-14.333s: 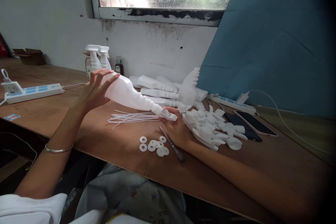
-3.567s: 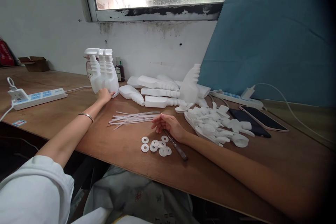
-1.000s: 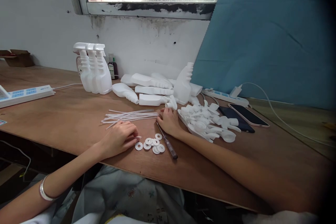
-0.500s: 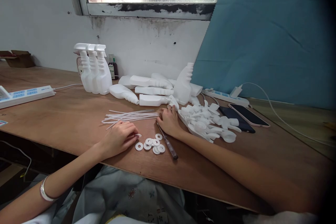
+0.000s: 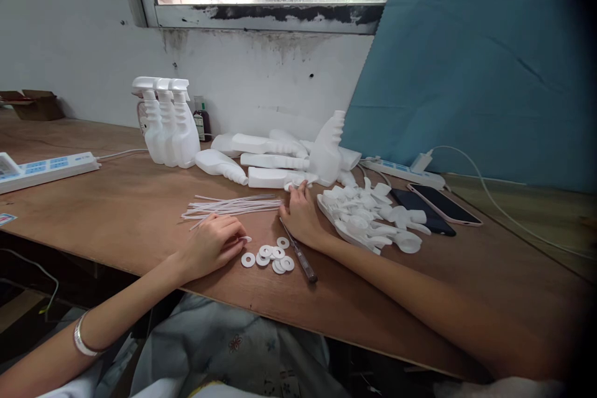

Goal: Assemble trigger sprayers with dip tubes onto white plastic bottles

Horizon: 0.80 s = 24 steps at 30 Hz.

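Observation:
My left hand [image 5: 215, 244] rests on the table with its fingers closed on a white ring washer [image 5: 247, 239], whose edge shows past the fingertips. Beside it lie several loose washers [image 5: 265, 251]. My right hand [image 5: 303, 217] is farther forward, its fingertips pinching a white spray trigger head [image 5: 291, 186] in front of the lying bottles; the fingers partly cover it. A screwdriver [image 5: 305, 263] with a dark handle lies beside my right wrist, its shaft reaching toward that hand. Thin white dip tubes [image 5: 233, 205] lie between and beyond my hands.
Three white spray bottles [image 5: 170, 130] with heads stand at the left. Headless bottles [image 5: 273, 161] lie along the wall, and one bottle [image 5: 326, 152] stands among them. Many trigger heads [image 5: 357, 214] are piled at the right, near two phones [image 5: 443, 204] and a power strip [image 5: 405, 173].
The trigger head in my right hand has shifted left and tilted with a turn of the fingers. My left hand has stayed in place with the washer.

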Motion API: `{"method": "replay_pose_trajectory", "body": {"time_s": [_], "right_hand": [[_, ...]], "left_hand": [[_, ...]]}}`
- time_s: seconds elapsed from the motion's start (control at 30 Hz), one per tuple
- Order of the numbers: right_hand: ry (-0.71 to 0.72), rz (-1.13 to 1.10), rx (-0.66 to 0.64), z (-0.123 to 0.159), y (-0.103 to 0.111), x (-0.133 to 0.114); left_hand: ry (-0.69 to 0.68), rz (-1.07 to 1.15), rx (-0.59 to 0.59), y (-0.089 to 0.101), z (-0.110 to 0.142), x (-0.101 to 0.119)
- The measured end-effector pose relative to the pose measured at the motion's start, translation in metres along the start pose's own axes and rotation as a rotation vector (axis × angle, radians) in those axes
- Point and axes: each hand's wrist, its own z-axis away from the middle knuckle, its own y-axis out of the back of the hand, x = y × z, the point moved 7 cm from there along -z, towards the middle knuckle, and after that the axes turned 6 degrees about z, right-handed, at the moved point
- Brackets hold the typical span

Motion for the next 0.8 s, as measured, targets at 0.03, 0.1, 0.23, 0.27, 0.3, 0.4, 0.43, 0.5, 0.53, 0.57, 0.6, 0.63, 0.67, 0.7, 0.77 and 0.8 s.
{"method": "replay_pose_trajectory", "body": {"time_s": [0.03,0.1,0.23,0.27,0.3,0.4,0.43,0.5,0.53,0.57,0.6,0.63,0.67,0.7,0.77,0.8], "right_hand": [[0.013,-0.002,0.012,0.000,0.001,-0.001],[0.040,-0.013,0.038,0.002,0.004,-0.004],[0.032,-0.050,0.097,0.002,0.011,-0.005],[0.018,-0.056,0.105,0.002,0.012,-0.004],[0.000,-0.061,0.106,0.002,0.013,-0.003],[-0.062,-0.078,0.081,-0.001,0.010,0.003],[-0.083,-0.086,0.062,-0.001,0.008,0.005],[-0.125,-0.111,0.005,-0.003,0.003,0.009],[-0.146,-0.128,-0.031,-0.003,0.000,0.011],[-0.166,-0.146,-0.066,-0.003,-0.003,0.013],[-0.182,-0.162,-0.094,-0.003,-0.005,0.014],[-0.191,-0.176,-0.113,-0.003,-0.007,0.015],[-0.194,-0.185,-0.121,-0.003,-0.007,0.016],[-0.193,-0.190,-0.120,-0.004,-0.007,0.016],[-0.192,-0.192,-0.106,-0.004,-0.005,0.016],[-0.195,-0.191,-0.097,-0.004,-0.004,0.017]], "left_hand": [[-0.001,0.002,0.002,0.000,0.000,0.000],[-0.002,0.009,0.005,0.001,-0.001,0.001],[0.003,0.017,0.009,0.002,-0.001,0.002],[0.003,0.018,0.010,0.002,-0.001,0.002],[0.000,0.019,0.012,0.003,-0.001,0.002],[-0.010,0.021,0.019,0.003,0.000,0.003],[-0.012,0.020,0.021,0.003,0.000,0.003],[-0.013,0.018,0.024,0.003,0.001,0.003],[-0.014,0.017,0.025,0.003,0.001,0.003],[-0.015,0.016,0.025,0.003,0.000,0.003],[-0.017,0.016,0.027,0.003,0.000,0.002],[-0.017,0.014,0.027,0.003,0.000,0.002],[-0.017,0.012,0.026,0.002,0.000,0.002],[-0.017,0.009,0.026,0.002,-0.001,0.001],[-0.014,0.004,0.020,0.002,-0.001,0.001],[-0.012,0.002,0.016,0.001,-0.001,0.001]]}}
